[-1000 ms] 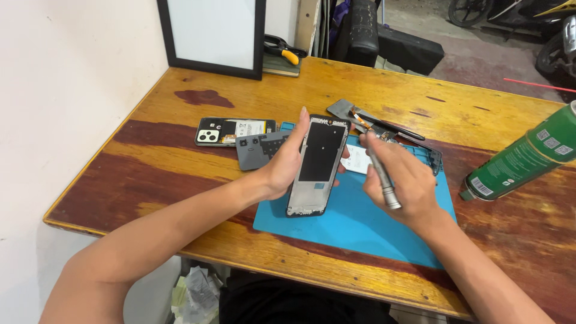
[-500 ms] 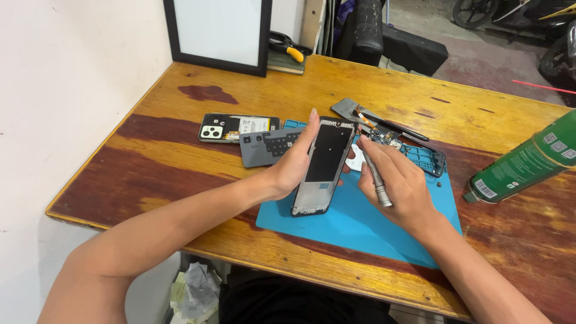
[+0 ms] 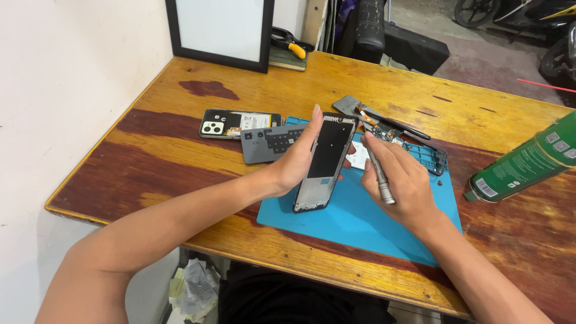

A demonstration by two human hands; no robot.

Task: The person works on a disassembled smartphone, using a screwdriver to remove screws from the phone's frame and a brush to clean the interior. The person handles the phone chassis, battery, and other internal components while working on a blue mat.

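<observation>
Lying on the surface (image 3: 180,162): mat (image 3: 360,222) in front, two phone parts (image 3: 264,135) left of it, can (image 3: 528,165) right, framed board (image 3: 222,30) behind.

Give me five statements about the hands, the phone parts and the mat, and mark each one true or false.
1. The left hand holds a dark phone frame tilted up on its long edge over the blue mat. True.
2. The right hand is empty. False: it grips a slim grey screwdriver.
3. A green spray can lies on its side to the right of the mat. True.
4. The phone with its camera cluster showing lies on the blue mat. False: it lies on the bare wooden table, left of the mat.
5. A black-framed white board stands at the far edge of the table. True.
</observation>
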